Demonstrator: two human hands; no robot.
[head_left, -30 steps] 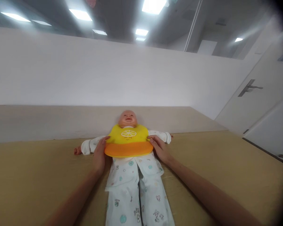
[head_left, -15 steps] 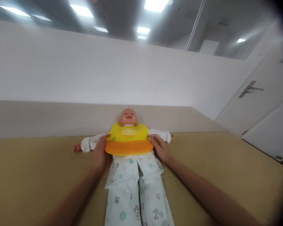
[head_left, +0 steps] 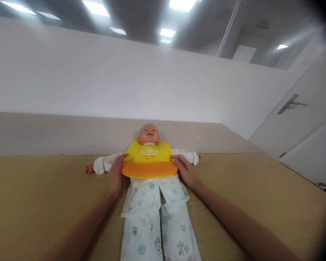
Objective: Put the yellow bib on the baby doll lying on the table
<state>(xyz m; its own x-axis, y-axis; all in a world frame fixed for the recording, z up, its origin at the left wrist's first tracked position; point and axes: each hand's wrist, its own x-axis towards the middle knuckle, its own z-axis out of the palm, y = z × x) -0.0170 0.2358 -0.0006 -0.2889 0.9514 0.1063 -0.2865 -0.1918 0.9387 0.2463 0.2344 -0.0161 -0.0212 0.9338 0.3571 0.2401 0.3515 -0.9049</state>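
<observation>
I have the fingers of my left hand (head_left: 115, 176) and right hand (head_left: 187, 172) loosely bent against the bib (head_left: 149, 169)'s side edges; whether they pinch, I can't tell. It's spread over the chest of the doll (head_left: 149, 135), face-up on the table (head_left: 239, 188). I'd call this steadying the bib; moving next calls for a light, even touch.

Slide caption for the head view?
Left hand and right hand at opposite edges of a bib on a supine doll.
</observation>
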